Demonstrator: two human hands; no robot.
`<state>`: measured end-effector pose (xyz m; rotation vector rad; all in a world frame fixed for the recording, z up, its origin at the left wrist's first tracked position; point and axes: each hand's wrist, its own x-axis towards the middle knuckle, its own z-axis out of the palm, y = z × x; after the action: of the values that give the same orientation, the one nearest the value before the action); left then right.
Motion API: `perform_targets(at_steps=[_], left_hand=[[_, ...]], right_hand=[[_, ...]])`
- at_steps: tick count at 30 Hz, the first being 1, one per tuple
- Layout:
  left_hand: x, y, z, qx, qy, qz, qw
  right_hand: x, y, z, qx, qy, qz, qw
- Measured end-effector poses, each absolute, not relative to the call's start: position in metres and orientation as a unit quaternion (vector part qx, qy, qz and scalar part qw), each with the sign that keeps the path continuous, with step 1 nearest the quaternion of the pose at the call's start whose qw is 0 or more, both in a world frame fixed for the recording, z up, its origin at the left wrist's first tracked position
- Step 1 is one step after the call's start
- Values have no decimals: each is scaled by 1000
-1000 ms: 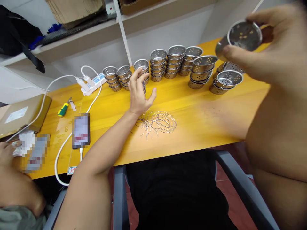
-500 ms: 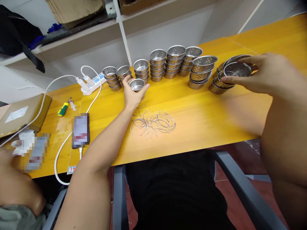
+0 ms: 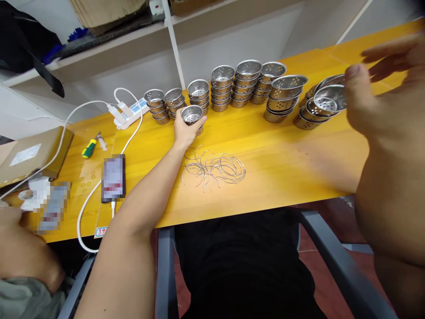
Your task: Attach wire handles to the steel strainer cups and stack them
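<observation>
My left hand [image 3: 184, 131] is closed around a small perforated metal cup [image 3: 192, 115], which tops a short stack in front of the row. On the right, my right hand [image 3: 381, 84] is raised with thumb and fingers apart, holding nothing. Just left of it stands a tilted stack of larger perforated cups [image 3: 328, 102], partly hidden by the thumb. Beside that leans another cup stack [image 3: 282, 104]. Loose thin curved wires [image 3: 215, 170] lie in a tangle on the yellow table [image 3: 265, 177], nearer me than the cups.
Several more cup stacks [image 3: 222, 88] line the back. To the left are a white power strip [image 3: 131, 114] with cables, a phone [image 3: 113, 179], a green-yellow screwdriver [image 3: 89, 149] and a cardboard box [image 3: 36, 155]. Another person's arm [image 3: 26, 248] rests at the left edge.
My right hand has let go of the top cup on the right stack and moved up and to the right, opening. My left hand still holds its cup.
</observation>
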<state>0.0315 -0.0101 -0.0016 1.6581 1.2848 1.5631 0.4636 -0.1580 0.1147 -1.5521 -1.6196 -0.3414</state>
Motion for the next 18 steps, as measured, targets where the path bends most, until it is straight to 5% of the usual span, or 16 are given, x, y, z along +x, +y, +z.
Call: perform_targets(at_steps=[2,7,18], left_hand=[[32,-10,-1,610,476,580,255],[34,-8,-1,617,481,572,247],[30,-9,6,627,463,586,221]], right_hand=[[438,-171,120,-505,-749,-106,416],[373,-183,103,-343,-911,187,130],[312,-159,89,-348,-924,156,16]])
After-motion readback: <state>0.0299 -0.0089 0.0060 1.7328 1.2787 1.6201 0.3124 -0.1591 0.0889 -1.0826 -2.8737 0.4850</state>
